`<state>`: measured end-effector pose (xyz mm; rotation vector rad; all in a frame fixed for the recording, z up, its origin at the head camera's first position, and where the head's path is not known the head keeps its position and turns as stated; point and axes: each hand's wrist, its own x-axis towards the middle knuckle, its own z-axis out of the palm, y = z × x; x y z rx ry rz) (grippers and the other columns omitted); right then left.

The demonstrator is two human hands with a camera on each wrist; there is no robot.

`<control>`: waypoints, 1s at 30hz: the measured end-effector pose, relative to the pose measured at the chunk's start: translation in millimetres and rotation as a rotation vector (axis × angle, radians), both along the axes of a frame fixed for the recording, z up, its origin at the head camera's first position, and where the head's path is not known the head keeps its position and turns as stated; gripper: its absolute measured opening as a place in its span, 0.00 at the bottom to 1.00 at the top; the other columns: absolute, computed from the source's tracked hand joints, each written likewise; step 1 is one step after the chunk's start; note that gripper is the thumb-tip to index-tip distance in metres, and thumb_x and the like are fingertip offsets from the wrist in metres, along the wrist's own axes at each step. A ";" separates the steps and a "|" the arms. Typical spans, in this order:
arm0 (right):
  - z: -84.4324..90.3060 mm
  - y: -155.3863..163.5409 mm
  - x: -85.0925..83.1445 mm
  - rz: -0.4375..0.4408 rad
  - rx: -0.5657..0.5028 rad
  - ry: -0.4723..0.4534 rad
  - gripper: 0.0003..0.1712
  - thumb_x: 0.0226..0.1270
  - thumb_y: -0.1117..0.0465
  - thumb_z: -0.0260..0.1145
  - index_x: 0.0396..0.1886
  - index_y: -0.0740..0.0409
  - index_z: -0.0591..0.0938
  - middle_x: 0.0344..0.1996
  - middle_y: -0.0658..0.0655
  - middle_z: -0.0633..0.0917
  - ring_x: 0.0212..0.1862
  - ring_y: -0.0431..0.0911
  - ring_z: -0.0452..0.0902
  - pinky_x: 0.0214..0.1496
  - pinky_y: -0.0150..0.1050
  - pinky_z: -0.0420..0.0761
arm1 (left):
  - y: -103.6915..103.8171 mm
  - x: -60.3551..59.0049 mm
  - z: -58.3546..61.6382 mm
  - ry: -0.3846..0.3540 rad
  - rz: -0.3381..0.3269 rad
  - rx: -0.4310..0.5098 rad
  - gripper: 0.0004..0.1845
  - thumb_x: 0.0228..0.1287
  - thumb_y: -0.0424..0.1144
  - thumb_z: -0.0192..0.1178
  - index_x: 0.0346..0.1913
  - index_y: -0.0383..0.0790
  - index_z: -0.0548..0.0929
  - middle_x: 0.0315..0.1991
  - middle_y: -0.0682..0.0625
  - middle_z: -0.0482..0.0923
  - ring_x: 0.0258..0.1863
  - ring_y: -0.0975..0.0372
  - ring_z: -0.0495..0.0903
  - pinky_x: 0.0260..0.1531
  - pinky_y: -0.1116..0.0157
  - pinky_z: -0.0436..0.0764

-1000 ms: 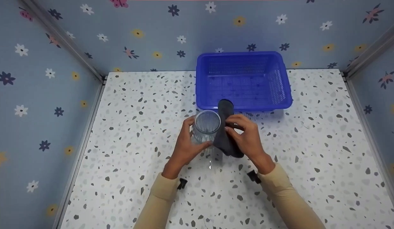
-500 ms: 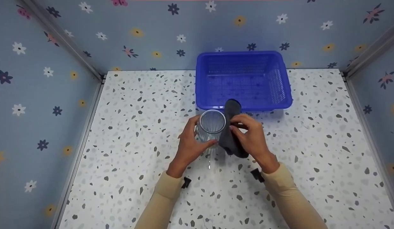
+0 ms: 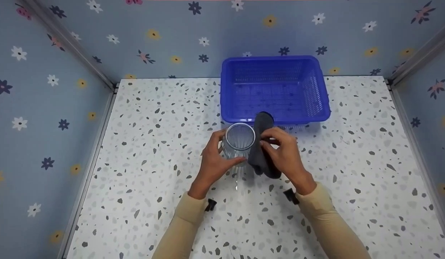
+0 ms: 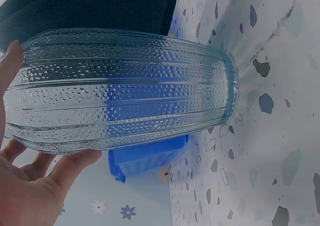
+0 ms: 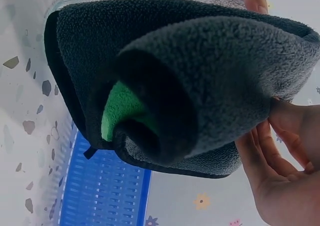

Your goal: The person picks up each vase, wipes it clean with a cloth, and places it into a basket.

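Note:
A tall clear glass vase [image 3: 234, 153] with ribs and small raised dots stands upright on the speckled table. My left hand [image 3: 216, 163] holds it around its upper part, thumb on the near side and fingers on the far side. In the left wrist view the vase [image 4: 130, 94] has its base on the tabletop. My right hand [image 3: 286, 153] pinches a folded dark grey cloth [image 3: 259, 151] beside the vase's right side. The right wrist view shows the cloth [image 5: 215, 81] lying along the glass, with black edging and a green inner face.
A blue plastic basket [image 3: 228, 97] with perforated sides stands behind the vase and cloth, near the back wall. Flower-patterned panels [image 3: 165, 39] enclose the speckled table [image 3: 154, 144] at the back and both sides.
Both hands, the vase's top and the cloth have shifted slightly to the right, mostly in the first half second. Both grips look the same.

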<state>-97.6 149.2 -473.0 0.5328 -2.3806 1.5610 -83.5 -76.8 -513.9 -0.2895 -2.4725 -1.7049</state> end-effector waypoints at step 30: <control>-21.6 0.0 8.4 -0.057 -0.098 -0.026 0.07 0.64 0.81 0.70 0.39 0.71 0.87 0.39 0.63 0.87 0.45 0.55 0.87 0.48 0.42 0.89 | 1.9 1.8 6.8 -0.147 0.027 0.028 0.50 0.45 0.43 0.88 0.71 0.41 0.71 0.73 0.45 0.73 0.71 0.49 0.73 0.66 0.50 0.79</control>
